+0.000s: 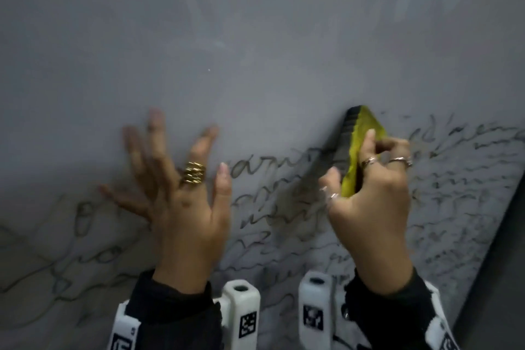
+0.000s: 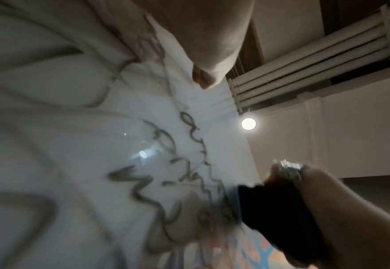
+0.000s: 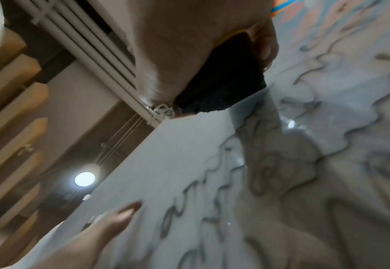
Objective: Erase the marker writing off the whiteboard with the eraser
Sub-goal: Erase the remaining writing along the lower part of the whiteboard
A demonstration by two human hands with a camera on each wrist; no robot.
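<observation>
The whiteboard [image 1: 255, 65] fills the head view; its upper part is wiped grey, and blurred black marker writing [image 1: 270, 216] covers the lower half. My right hand [image 1: 372, 207] grips a yellow-backed eraser [image 1: 360, 148] with its black felt face [image 3: 221, 87] pressed to the board at the top edge of the writing. My left hand [image 1: 181, 202] lies flat on the board with straight, spread fingers, left of the eraser. In the left wrist view the eraser's black felt [image 2: 272, 214] shows at lower right beside the writing [image 2: 166, 182].
The whiteboard's right edge [image 1: 488, 236] slants down at far right, with a dark surface beyond it. White pipes [image 2: 316, 72] and a round lamp [image 2: 248, 124] show behind the board in the wrist views.
</observation>
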